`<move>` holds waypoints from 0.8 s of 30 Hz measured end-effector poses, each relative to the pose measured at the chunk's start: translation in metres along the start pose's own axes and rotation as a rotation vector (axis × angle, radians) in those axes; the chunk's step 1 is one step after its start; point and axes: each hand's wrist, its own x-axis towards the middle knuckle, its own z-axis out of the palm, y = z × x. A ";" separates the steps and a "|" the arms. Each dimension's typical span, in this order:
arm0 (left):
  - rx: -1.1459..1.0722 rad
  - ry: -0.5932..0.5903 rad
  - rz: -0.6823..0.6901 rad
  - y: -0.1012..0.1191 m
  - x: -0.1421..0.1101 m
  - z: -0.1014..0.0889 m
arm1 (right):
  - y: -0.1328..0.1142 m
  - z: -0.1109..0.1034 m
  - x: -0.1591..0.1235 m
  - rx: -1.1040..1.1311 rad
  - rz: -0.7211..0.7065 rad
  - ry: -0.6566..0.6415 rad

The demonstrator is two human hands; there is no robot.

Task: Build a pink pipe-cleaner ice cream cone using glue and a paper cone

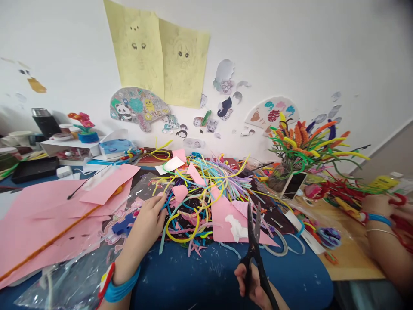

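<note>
My right hand (pixel 254 286) grips black scissors (pixel 253 241) by the handles near the front edge of the blue table, their blades slightly parted and pointing away from me. Behind the blades lies a pink paper sheet (pixel 222 217) with a torn white patch. My left hand (pixel 150 221), wearing a blue wristband, reaches to the left edge of a tangled pile of colourful pipe cleaners (pixel 193 206). Its fingers are stretched and somewhat apart, with nothing visible in them. Whether the fingertips touch the pile I cannot tell. Pink paper scraps (pixel 180 193) lie on the pile.
Large pink sheets (pixel 48 206) and a clear plastic bag (pixel 74 271) cover the left side. At the right, a phone (pixel 293 185) leans by a vase of pipe-cleaner flowers (pixel 300 142). Another person's hand (pixel 379 206) works over the wooden table (pixel 351 262).
</note>
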 end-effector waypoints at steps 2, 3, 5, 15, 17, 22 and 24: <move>-0.035 -0.041 0.045 0.014 -0.001 0.003 | -0.001 -0.009 -0.005 0.027 0.024 0.104; -0.051 -0.064 0.067 0.020 0.000 0.004 | -0.006 -0.013 -0.007 0.024 0.037 0.175; -0.072 -0.106 0.095 0.030 0.001 0.007 | -0.021 -0.020 -0.011 -0.061 0.052 0.319; -0.249 -0.048 -0.038 0.037 0.008 -0.005 | -0.075 -0.003 0.024 -0.371 0.098 0.290; -0.307 0.044 -0.129 0.037 0.010 -0.010 | -0.086 0.015 0.037 -0.495 0.085 0.314; -0.494 0.170 -0.371 0.033 0.011 -0.015 | -0.113 0.044 0.071 -0.607 0.045 0.308; -0.615 0.202 -0.454 0.030 0.010 -0.013 | -0.117 0.050 0.083 -0.621 0.039 0.319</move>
